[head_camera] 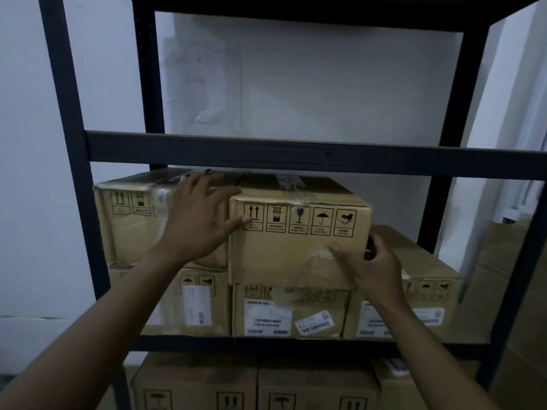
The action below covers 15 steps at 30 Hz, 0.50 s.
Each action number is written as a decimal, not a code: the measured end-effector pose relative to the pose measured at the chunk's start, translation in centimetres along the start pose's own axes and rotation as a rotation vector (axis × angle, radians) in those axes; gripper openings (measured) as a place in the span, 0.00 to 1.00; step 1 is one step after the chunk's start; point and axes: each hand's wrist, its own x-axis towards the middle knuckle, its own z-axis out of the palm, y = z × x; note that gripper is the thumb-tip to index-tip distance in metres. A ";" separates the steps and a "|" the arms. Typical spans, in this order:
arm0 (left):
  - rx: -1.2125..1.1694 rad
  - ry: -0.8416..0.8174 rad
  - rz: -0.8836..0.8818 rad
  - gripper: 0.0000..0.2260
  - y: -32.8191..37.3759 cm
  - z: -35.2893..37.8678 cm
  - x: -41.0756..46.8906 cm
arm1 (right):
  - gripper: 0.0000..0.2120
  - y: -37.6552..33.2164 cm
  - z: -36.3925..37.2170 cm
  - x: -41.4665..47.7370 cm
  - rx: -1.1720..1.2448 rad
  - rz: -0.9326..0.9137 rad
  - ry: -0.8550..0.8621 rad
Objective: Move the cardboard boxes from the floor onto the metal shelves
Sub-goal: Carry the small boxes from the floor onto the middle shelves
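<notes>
**Carton held on the middle tier of a steel rack**

Head view. A rectangular cardboard box (pixel 296 253) of plain brown corrugated board sits on the middle tier of a black metal shelf unit (pixel 266 153). It is stacked on a lower row of three like cartons (pixel 293 294) and touches a neighbouring box (pixel 130 232) on its left. Its front carries a row of five black handling symbols (pixel 299 218). Clear tape (pixel 288 182), wrinkled and glossy, runs over the top seam and down the front.

The left hand (pixel 198 220) lies with fingers spread and nearly straight across the box's upper left corner, thumb flat on the front face. The right hand (pixel 373 264) grips the lower right edge, with the thumb on the front and the fingers curled round the side, largely out of sight.

The neighbouring box is dented, and one corner is wrapped in shiny film. White shipping labels (pixel 268 316) on the lower row are too blurred to read. Flat matte beams frame the tiers, and a pale wall (pixel 325 84) shows behind. More cartons (pixel 195 383) fill the tier below, cut off by the lower edge of the view. Dim light dulls all fine print.
</notes>
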 end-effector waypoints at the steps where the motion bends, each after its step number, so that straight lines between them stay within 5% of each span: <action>1: 0.024 -0.024 0.018 0.33 -0.2 0.2 0.3 | 0.28 0.2 0.2 0.1 -0.011 -0.007 0.011; 7: 0.121 0.015 0.017 0.31 -0.3 1.7 0.7 | 0.21 1.9 0.6 0.7 -0.027 -0.036 -0.031; 15: 0.204 0.106 0.015 0.27 -0.2 2.8 1.2 | 0.29 4.8 1.3 0.5 -0.120 -0.019 -0.076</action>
